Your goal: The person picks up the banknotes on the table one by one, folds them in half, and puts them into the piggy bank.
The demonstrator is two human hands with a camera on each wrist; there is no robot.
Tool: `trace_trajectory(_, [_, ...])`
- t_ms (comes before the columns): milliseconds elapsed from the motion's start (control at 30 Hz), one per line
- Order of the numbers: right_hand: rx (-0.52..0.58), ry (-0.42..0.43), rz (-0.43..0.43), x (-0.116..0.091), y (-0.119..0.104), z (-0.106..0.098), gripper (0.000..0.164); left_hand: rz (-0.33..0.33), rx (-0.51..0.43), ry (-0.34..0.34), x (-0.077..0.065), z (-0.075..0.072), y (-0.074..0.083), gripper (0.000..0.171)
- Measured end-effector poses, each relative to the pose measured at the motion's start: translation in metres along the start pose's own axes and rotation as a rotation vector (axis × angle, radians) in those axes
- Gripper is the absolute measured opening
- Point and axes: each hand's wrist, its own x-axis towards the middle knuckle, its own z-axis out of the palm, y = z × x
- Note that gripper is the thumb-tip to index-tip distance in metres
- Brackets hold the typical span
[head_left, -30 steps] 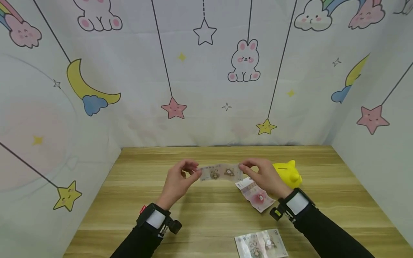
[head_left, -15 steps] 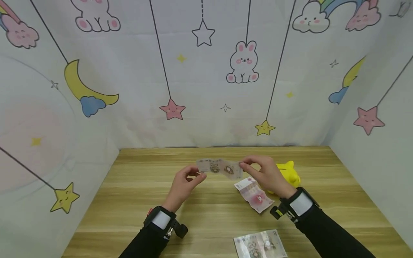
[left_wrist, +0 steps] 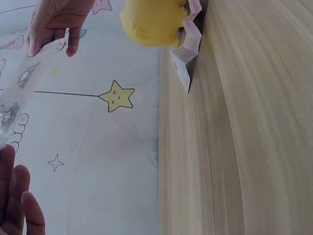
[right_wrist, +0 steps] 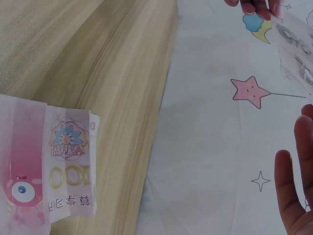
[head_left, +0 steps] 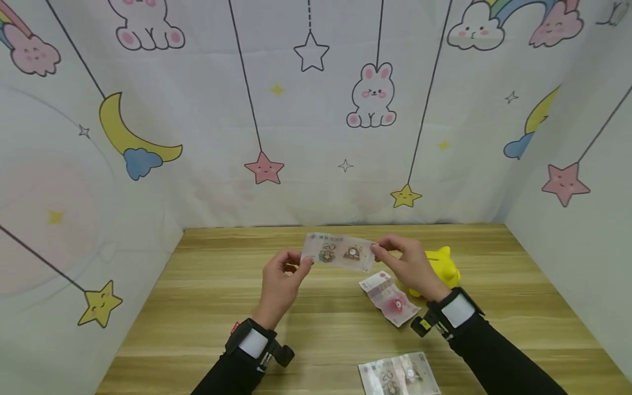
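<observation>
A play banknote (head_left: 338,252) marked 20 is stretched between both hands in the head view, raised above the table. My left hand (head_left: 278,285) pinches its left end, thumb at the lower corner. At the other end, the right hand (head_left: 407,266) pinches the note's right edge between thumb and fingers. Below the right hand lies a creased pink banknote (head_left: 390,299), which reads 100 in the right wrist view. A yellow piggy bank (head_left: 444,266) with a slot on top sits behind the right hand, partly hidden by it.
Another creased banknote (head_left: 399,374), also with a 20, lies near the front of the wooden table (head_left: 207,307). A white printed cloth (head_left: 316,131) with stars and bunnies hangs along the back and sides.
The held banknote has been raised slightly and pulled flatter; before, it was wavy. My left hand has moved a little right, and its grip on the left end has shifted.
</observation>
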Motion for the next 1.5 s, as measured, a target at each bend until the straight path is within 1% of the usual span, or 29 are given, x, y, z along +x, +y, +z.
trace_trajectory(100, [0.015,0.005,0.009,0.0,0.0,0.003,0.008,0.134,0.103,0.061,-0.002,0.002,0.001,0.008])
trace_trajectory(233, [0.007,0.009,0.013,0.0,-0.001,0.007,0.007,0.358,0.274,0.146,-0.003,0.005,0.0,0.012])
trace_trajectory(333, [-0.019,0.015,-0.003,-0.001,-0.004,0.01,0.006,0.492,0.382,0.185,-0.003,0.007,-0.001,0.013])
trace_trajectory(433, [-0.03,0.023,-0.022,-0.001,-0.005,0.012,0.006,0.594,0.458,0.188,-0.003,0.01,0.002,0.013])
trace_trajectory(533, [-0.023,0.028,-0.034,-0.001,-0.007,0.014,0.006,0.659,0.515,0.167,-0.003,0.015,0.007,0.013])
trace_trajectory(600, [-0.009,0.031,-0.033,0.0,-0.008,0.015,0.007,0.678,0.545,0.142,-0.004,0.018,0.01,0.012])
trace_trajectory(667, [0.001,0.038,-0.034,0.0,-0.01,0.016,0.008,0.683,0.566,0.115,-0.004,0.022,0.014,0.012])
trace_trajectory(833, [0.013,0.059,-0.057,0.002,-0.009,0.021,0.009,0.725,0.632,0.068,-0.004,0.028,0.021,0.017])
trace_trajectory(933, [0.026,0.065,-0.059,0.002,-0.01,0.022,0.007,0.749,0.688,0.039,-0.003,0.032,0.023,0.02])
trace_trajectory(1100, [0.059,0.073,-0.059,0.003,-0.011,0.024,0.008,0.765,0.757,-0.013,-0.002,0.036,0.025,0.024])
trace_trajectory(1233, [0.069,0.067,-0.061,0.003,-0.012,0.025,0.01,0.781,0.787,-0.032,-0.001,0.039,0.026,0.023])
trace_trajectory(1367, [0.068,0.049,-0.052,0.002,-0.013,0.026,0.011,0.791,0.808,-0.032,0.001,0.04,0.026,0.019])
trace_trajectory(1500, [0.073,0.037,-0.04,0.002,-0.014,0.026,0.013,0.817,0.829,-0.033,0.003,0.041,0.026,0.015])
